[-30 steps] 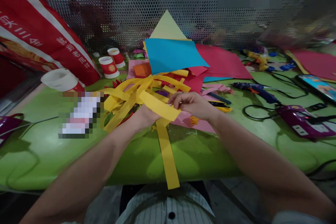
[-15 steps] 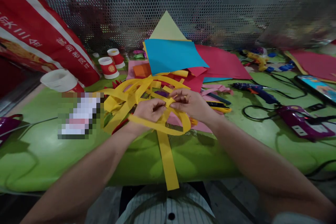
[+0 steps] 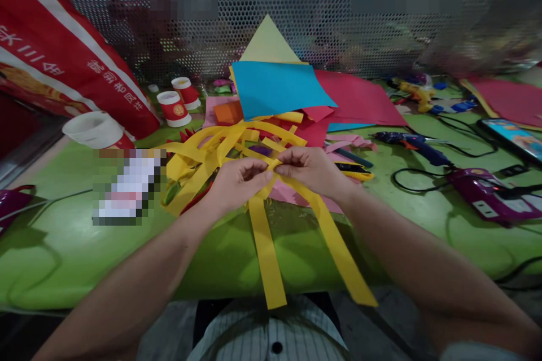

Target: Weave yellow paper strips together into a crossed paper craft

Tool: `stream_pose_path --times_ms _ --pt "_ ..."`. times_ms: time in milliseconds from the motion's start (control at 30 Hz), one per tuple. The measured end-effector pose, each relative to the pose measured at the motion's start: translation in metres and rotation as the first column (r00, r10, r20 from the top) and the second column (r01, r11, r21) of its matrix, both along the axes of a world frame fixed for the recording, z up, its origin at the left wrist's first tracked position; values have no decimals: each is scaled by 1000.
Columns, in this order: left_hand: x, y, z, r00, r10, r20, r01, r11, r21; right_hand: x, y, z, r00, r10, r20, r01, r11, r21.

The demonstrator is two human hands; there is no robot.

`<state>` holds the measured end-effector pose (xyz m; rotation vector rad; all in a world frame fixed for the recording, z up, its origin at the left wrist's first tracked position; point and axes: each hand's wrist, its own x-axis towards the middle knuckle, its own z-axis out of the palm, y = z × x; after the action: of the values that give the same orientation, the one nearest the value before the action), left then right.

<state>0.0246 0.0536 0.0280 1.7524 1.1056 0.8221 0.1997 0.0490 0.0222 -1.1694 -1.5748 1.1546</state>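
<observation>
Between my two hands is a folded yellow paper strip (image 3: 266,248), pinched where its parts cross. My left hand (image 3: 239,180) grips it with thumb and fingertips on the left side of the fold. From the right, my right hand (image 3: 307,172) pinches the same fold, its fingertips almost touching the left ones. Two long tails hang down past the table edge, one near the middle and one slanting right. Behind my hands lies a tangled heap of yellow paper strips (image 3: 190,161). The exact shape of the fold is partly hidden by my fingers.
Blue paper (image 3: 275,90) and red paper (image 3: 359,98) are stacked at the back. On the right lie a glue gun (image 3: 417,146), a purple power strip (image 3: 486,194) and a phone (image 3: 514,138). Paper cups (image 3: 173,108) and a large red bag (image 3: 84,51) stand on the left.
The strip's loose end, which looped leftward across my left wrist, now hangs down to the right as a second tail. Both hands keep pinching the fold in nearly the same place.
</observation>
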Motion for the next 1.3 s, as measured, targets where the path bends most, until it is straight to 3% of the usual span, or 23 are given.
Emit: stream_pose_path --times_ms 267,500,767,900,1067,1300 --pt "0 0 0 994 39 -107 -21 986 168 -2 -2 2 1000 20 11 -21 999 37" --pt "2 -3 -1 986 29 -167 13 969 246 -3 -2 -1 999 -43 29 39 990 132" --pt "4 -2 -4 996 -5 -94 21 986 164 -5 -5 0 990 -70 125 42 975 217" --pt "4 0 -5 994 -54 -92 65 991 120 -6 -5 1 991 -60 116 38 982 185" --pt "2 2 -1 998 16 -68 -7 991 137 1 0 3 986 -3 168 -11 996 86" --pt "0 2 2 1000 -4 -27 5 999 42 2 1 6 973 20 231 -43 995 95"
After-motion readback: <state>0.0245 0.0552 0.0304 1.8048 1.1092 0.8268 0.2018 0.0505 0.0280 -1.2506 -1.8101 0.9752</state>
